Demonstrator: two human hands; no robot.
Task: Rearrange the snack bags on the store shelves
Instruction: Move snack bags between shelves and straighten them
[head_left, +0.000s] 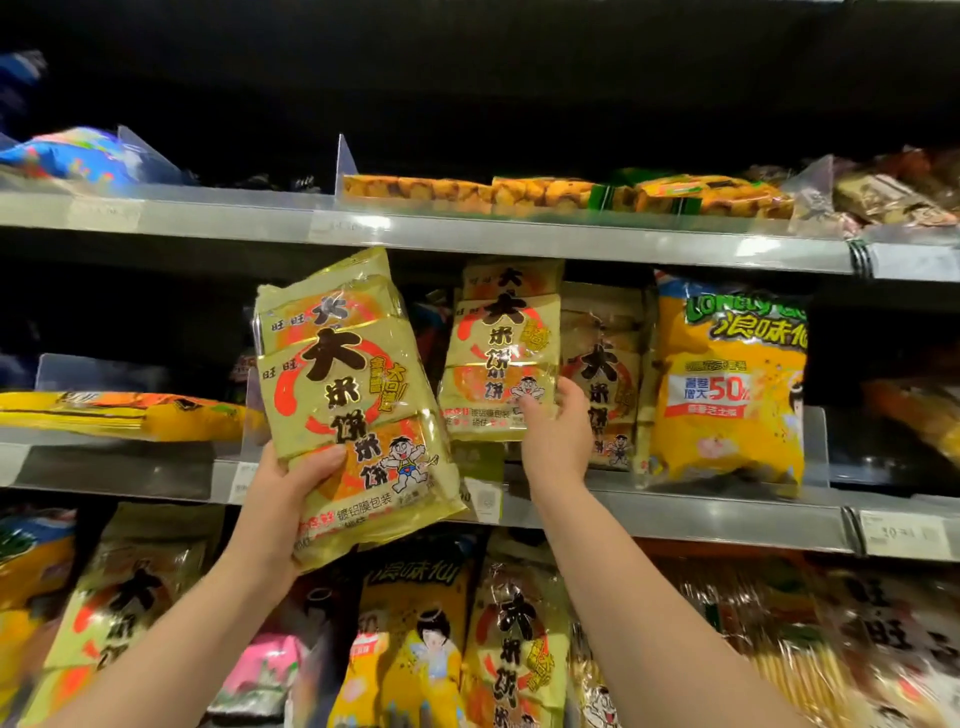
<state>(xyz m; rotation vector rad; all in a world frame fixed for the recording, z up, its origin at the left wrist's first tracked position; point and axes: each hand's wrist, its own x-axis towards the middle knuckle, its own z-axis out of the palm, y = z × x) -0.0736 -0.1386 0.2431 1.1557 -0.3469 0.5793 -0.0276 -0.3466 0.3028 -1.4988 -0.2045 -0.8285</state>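
My left hand (291, 499) grips the lower left corner of a pale green rice-cracker bag (353, 395) with a red ring and black characters, held up and tilted in front of the middle shelf (675, 512). My right hand (558, 431) rests on the lower right edge of a second, matching rice-cracker bag (498, 353) that stands upright on that shelf, thumb on its front. A third, browner rice-cracker bag (605, 374) stands just right of it, partly behind my fingers.
A yellow potato-snack bag (727, 384) stands further right on the middle shelf. Flat orange-yellow bags (119, 413) lie at its left. The top shelf (467, 234) carries cake packs (545, 195). The bottom shelf is packed with more rice-cracker and yellow bags (415, 649).
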